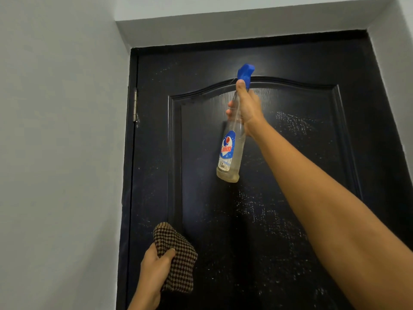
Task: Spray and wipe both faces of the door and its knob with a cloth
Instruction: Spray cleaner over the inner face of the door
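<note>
A dark navy panelled door (290, 175) fills the middle of the view, closed in its frame, speckled with fine spray droplets on the raised panel. My right hand (245, 106) grips the neck of a clear spray bottle (230, 153) with a blue trigger head, held high in front of the upper panel, nozzle toward the door. My left hand (154, 262) grips a folded brown checked cloth (176, 256) low at the door's left side, close to the surface. The knob is out of view.
A pale grey wall (60, 153) stands to the left, meeting the door frame. A metal hinge (135, 105) sits on the door's upper left edge. A white lintel recess (245, 25) runs above the door, and more wall shows at the right.
</note>
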